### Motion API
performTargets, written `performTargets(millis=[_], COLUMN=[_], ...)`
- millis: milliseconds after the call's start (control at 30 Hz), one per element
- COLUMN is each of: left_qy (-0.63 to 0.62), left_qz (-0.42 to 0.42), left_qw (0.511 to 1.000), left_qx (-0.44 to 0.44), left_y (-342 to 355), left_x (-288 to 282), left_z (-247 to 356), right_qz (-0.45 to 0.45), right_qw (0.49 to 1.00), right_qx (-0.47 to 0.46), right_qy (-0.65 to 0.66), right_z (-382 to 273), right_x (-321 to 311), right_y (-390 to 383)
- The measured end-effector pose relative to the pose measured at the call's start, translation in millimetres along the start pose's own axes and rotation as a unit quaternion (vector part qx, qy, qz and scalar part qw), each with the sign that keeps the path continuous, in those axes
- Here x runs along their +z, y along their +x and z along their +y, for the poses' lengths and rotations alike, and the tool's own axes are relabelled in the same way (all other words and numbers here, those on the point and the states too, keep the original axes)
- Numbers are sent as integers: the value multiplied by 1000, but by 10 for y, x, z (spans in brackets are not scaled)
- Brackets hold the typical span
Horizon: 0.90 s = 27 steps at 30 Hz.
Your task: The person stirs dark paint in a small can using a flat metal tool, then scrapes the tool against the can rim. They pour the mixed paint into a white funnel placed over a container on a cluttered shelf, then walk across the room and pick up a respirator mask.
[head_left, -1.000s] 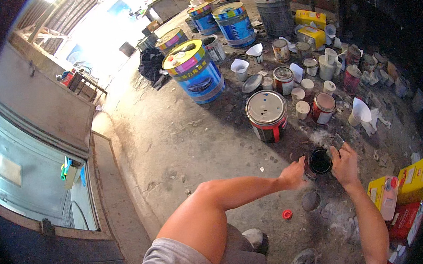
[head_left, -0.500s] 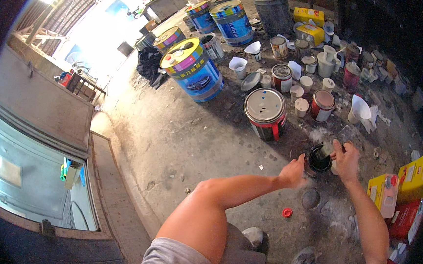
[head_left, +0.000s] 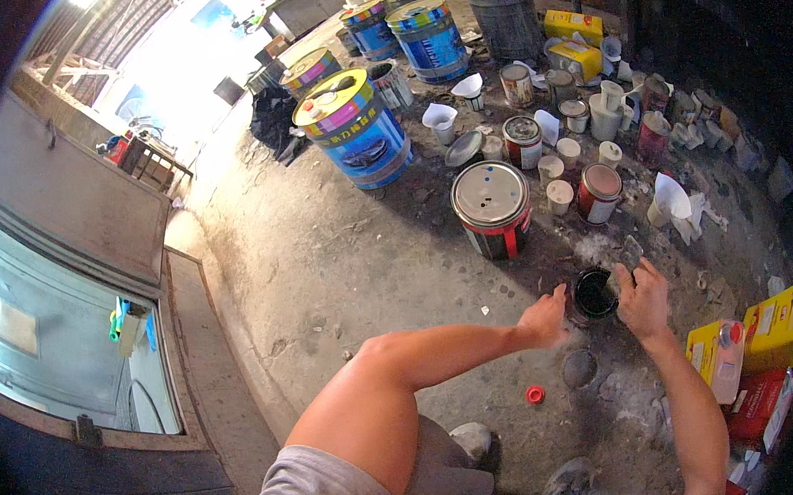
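My left hand [head_left: 541, 320], fingers curled, is beside the left edge of an open dark can [head_left: 593, 291] on the stained floor; whatever it grips is hidden. My right hand [head_left: 642, 302] is at the can's right rim, closed on a small flat greyish tool [head_left: 630, 252], too small to identify. The can's inside is black and glossy. Behind it stands a large lidded tin [head_left: 491, 222] with red and black sides. A small red cap [head_left: 535, 394] lies below the can.
Blue drums [head_left: 353, 145], a dark bin [head_left: 505, 28] and several cups [head_left: 559, 197] and tins [head_left: 599, 196] crowd the back. Yellow containers [head_left: 779, 331] and a red container [head_left: 762, 406] stand at the right. A metal booth with a window [head_left: 72, 335] lines the left side.
The small tool in my right hand has dipped toward the can's mouth and risen again to the rim. My left hand stays beside the can. The view has shifted slightly.
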State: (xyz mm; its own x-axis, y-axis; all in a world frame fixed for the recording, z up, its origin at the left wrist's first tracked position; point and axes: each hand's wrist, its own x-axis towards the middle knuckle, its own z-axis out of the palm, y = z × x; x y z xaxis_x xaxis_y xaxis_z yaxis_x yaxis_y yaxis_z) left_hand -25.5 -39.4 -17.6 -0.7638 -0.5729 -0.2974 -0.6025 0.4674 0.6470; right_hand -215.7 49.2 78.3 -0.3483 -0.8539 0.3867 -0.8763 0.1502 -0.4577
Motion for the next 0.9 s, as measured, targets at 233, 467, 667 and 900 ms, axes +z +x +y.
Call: performTargets(millis=[233,467,667,900], left_qy=[10,10,-3,7], left_qz=[15,-4,11,-6], left_qw=[1000,1000,1000,1000], left_qx=[10,-3,5,-12], left_y=[15,37,10,17], left_x=[52,44,52,17], left_z=[-27,-30,-58,10], right_qz=[-2,-5,5,8], right_qw=[990,967,998,976], right_qx=[54,130,-34,115], right_qy=[130,217,54,186], right_z=[-11,-65,-35,-18], right_x=[-26,21,4,8], right_y=[-10,-6,-23,-5])
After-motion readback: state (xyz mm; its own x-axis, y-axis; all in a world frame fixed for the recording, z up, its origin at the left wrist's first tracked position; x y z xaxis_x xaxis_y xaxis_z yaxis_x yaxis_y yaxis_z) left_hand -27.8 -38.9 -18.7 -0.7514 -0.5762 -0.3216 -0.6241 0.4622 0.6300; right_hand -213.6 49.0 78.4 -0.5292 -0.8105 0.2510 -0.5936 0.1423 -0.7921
